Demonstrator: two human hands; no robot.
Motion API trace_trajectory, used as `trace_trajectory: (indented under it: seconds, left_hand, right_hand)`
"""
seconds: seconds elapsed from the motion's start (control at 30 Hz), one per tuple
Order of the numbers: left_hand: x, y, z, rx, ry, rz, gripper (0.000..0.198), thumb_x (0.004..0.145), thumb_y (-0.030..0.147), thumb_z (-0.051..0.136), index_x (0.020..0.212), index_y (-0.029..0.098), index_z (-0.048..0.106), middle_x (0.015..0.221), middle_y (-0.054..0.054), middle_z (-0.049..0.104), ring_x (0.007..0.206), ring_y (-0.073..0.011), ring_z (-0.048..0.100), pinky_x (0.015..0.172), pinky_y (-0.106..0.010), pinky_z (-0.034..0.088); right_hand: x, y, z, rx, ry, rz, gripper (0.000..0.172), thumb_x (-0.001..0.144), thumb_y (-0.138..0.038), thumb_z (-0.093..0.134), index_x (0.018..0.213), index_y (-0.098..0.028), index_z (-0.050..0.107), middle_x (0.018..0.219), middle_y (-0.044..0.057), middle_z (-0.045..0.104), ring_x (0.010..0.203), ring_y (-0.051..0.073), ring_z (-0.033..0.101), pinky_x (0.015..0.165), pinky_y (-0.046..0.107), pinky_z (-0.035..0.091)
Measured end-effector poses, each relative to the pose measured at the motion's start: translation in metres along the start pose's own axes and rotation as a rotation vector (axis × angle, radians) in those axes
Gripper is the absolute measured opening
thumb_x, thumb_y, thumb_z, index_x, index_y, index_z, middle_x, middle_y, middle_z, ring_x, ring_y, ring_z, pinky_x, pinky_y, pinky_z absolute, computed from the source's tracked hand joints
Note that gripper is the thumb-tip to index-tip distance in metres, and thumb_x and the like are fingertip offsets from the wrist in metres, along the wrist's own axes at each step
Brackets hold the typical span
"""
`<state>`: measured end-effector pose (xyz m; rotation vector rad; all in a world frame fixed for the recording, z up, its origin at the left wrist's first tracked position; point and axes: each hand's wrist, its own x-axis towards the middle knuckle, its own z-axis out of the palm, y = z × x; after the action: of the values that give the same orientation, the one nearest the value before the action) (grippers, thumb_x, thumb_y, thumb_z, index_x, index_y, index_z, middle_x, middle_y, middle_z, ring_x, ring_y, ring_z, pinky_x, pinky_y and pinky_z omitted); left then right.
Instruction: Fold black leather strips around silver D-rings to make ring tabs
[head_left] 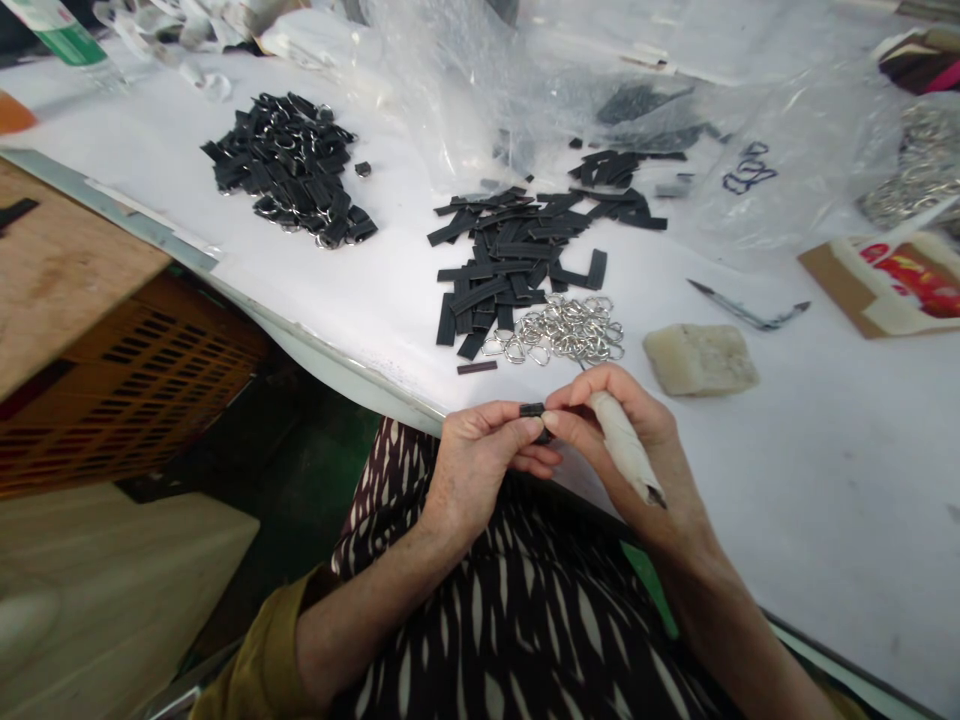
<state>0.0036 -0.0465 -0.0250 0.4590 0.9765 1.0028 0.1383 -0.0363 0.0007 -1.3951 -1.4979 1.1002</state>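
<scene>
At the table's front edge, my left hand pinches a small folded black strap piece between thumb and fingers. The thumb and fingertips of my right hand meet at the same piece. Tucked across my right hand is a thin tool with a white wrapped handle; its working end is mostly hidden behind the fingers. Just beyond my hands lie a heap of metal rings and a pile of flat black strap pieces. One short dark strip lies apart, nearer to me.
Black straps fitted with rings form a heap at the back left. To the right are a pale block, a pointed metal tool and a cut carton. Clear plastic bags cover the back. An orange crate stands left.
</scene>
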Motion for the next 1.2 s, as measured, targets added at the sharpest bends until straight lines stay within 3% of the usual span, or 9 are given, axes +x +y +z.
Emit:
trace_trajectory:
  seconds: [0.7,0.8,0.9,1.03,1.1,1.2]
  left_hand:
    - [-0.001,0.005,0.0,0.069,-0.002,-0.001,0.01,0.075,0.02,0.065,0.071,0.011,0.068,0.058,-0.004,0.067,0.051,-0.0125,0.064,0.052,-0.019,0.052]
    - [-0.002,0.008,-0.001,0.069,0.0,0.006,0.01,0.074,0.02,0.065,0.071,0.011,0.068,0.061,-0.005,0.067,0.052,-0.0128,0.064,0.051,-0.019,0.052]
    - [-0.003,0.012,-0.002,0.079,0.029,0.011,0.011,0.073,0.02,0.067,0.07,0.01,0.069,0.068,-0.006,0.069,0.053,-0.0124,0.064,0.049,-0.019,0.052]
    - [-0.003,0.013,-0.003,0.073,0.041,0.004,0.011,0.072,0.02,0.068,0.073,0.009,0.069,0.063,-0.006,0.068,0.048,-0.0114,0.061,0.045,-0.018,0.05]
    - [-0.002,0.012,-0.004,0.061,0.028,0.007,0.01,0.072,0.02,0.068,0.073,0.01,0.069,0.053,-0.003,0.063,0.043,-0.0103,0.057,0.042,-0.017,0.047]
    - [-0.001,0.01,-0.006,0.03,0.01,0.016,0.008,0.071,0.019,0.069,0.069,0.012,0.066,0.047,-0.001,0.059,0.039,-0.0089,0.051,0.038,-0.017,0.043]
  right_hand:
    - [-0.005,0.001,0.002,0.021,0.018,0.01,0.015,0.082,-0.02,0.067,0.081,-0.022,0.052,0.085,0.001,0.062,0.071,0.017,0.057,0.061,0.028,0.046]
    - [-0.007,-0.004,-0.003,0.045,0.032,0.002,0.013,0.083,-0.021,0.066,0.083,-0.022,0.053,0.086,0.001,0.065,0.072,0.017,0.059,0.064,0.028,0.047]
    - [-0.011,-0.01,-0.014,0.065,0.081,-0.014,0.006,0.086,-0.026,0.06,0.085,-0.023,0.056,0.076,0.001,0.065,0.061,0.015,0.055,0.056,0.027,0.045]
    - [-0.016,-0.012,-0.034,0.111,0.028,-0.011,0.025,0.087,-0.047,0.057,0.094,-0.024,0.06,0.06,0.0,0.058,0.047,0.015,0.042,0.043,0.027,0.032]
    - [-0.017,-0.01,-0.039,0.102,-0.003,-0.028,0.036,0.085,-0.056,0.056,0.094,-0.023,0.065,0.059,0.001,0.053,0.05,0.016,0.041,0.045,0.029,0.028]
    - [-0.018,-0.008,-0.038,0.138,-0.023,-0.004,0.034,0.087,-0.054,0.053,0.087,-0.023,0.067,0.057,0.0,0.047,0.054,0.017,0.04,0.05,0.031,0.028]
